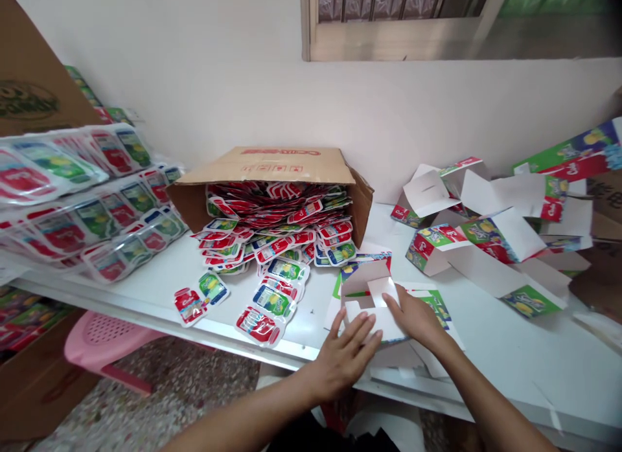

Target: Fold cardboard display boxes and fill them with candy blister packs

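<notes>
My left hand (346,356) lies flat with fingers spread on a flattened white carton blank (370,291) at the front edge of the white table (495,348). My right hand (413,317) rests on the same blank, fingers stretched toward one of its raised flaps. The blank lies on a small stack of similar printed blanks (437,306). To the left, a tipped cardboard box (272,173) spills several red and green blister packs (275,251) over the table.
Folded and half-folded printed cartons (490,238) pile up at the right. Bagged stacks of packs (82,199) sit at the left under a brown box (29,83). A pink plastic stool (104,339) stands below the table edge.
</notes>
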Tool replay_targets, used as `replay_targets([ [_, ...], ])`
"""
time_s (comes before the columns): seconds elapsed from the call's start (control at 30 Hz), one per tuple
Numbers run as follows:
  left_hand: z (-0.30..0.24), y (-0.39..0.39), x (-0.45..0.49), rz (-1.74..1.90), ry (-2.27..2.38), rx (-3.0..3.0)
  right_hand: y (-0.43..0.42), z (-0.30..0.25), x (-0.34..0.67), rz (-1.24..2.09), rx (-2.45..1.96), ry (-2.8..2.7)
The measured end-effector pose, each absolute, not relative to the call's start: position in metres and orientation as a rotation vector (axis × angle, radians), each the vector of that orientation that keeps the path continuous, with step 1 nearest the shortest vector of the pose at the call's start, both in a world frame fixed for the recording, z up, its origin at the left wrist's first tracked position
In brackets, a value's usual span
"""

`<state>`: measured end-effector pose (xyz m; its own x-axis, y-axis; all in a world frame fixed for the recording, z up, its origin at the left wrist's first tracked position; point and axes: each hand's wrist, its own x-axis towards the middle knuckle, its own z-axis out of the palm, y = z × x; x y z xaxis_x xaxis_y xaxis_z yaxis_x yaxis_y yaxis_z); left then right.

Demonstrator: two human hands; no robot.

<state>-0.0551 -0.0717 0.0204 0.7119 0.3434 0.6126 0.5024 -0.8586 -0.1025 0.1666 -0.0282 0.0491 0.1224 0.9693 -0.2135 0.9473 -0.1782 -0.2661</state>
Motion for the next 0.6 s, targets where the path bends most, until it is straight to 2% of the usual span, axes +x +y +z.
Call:
replay_targets([
  [0.1,0.016,-0.071,-0.067,-1.622,-0.941,-2.454,-0.035,0.048,0.17,0.532,-2.317,-1.948],
  [0.2,0.021,-0.053,-0.065,-2.036,-1.776,-2.246,-0.039,0.048,0.168,0.519,-2.289,-1.938],
  [0.3,0.027,-0.029,-0.049,-1.984,-2.29,-2.475,-0.04,0.049,0.164,0.501,-2.253,-1.954],
  [0.6,0.029,-0.006,-0.015,-1.223,-2.405,-2.678,-0.049,0.043,0.168,0.519,-2.165,-1.934],
])
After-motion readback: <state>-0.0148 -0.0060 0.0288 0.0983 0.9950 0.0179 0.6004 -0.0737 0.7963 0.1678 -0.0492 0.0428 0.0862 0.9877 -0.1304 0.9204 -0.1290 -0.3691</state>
